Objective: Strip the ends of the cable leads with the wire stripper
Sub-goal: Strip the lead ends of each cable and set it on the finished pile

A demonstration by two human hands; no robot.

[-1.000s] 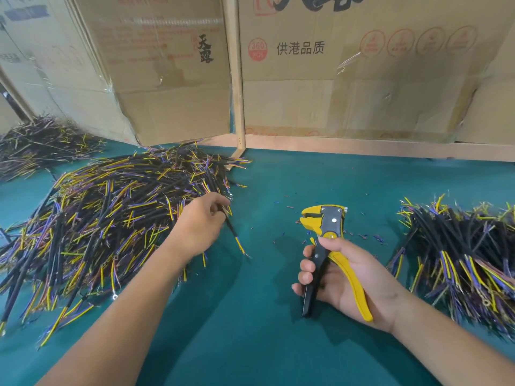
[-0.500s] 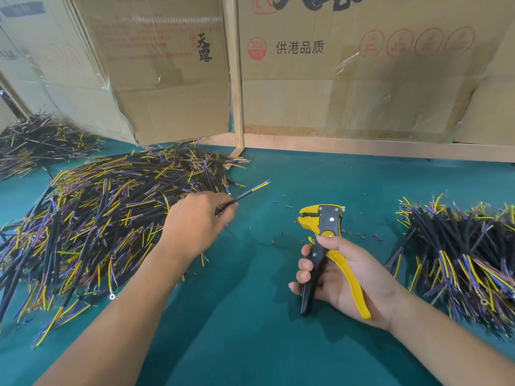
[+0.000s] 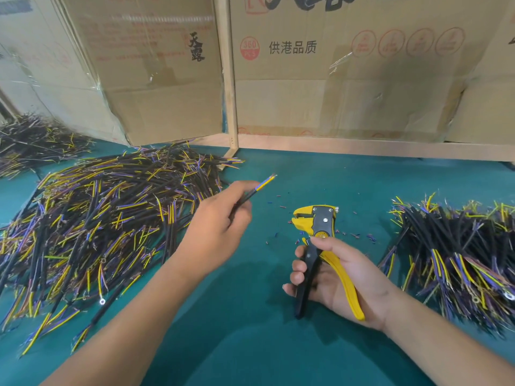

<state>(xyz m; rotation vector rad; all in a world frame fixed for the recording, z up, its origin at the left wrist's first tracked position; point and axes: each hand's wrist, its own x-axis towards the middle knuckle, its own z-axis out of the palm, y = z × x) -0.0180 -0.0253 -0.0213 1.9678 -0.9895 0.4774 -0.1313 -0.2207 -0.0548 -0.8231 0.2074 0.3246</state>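
Note:
My left hand [image 3: 216, 232] pinches one black cable lead [image 3: 257, 189] above the green table, its yellow and blue ends pointing up and to the right. My right hand [image 3: 334, 277] grips the yellow and black wire stripper [image 3: 316, 222] by its handles, head pointing away from me, jaws facing left. The lead's tip is a short way up and left of the stripper's jaws, apart from them. A large pile of cable leads [image 3: 97, 218] lies to the left of my left hand. A second pile of leads [image 3: 459, 257] lies at the right.
Small bits of cut insulation [image 3: 359, 235] are scattered on the green table [image 3: 250, 344] around the stripper. Cardboard sheets [image 3: 348, 79] on a wooden frame [image 3: 230, 107] wall off the back. A third heap of leads [image 3: 30, 140] lies far left.
My left hand has lifted one lead out of the left pile and carried it right, toward the stripper. My right hand and the stripper have barely moved.

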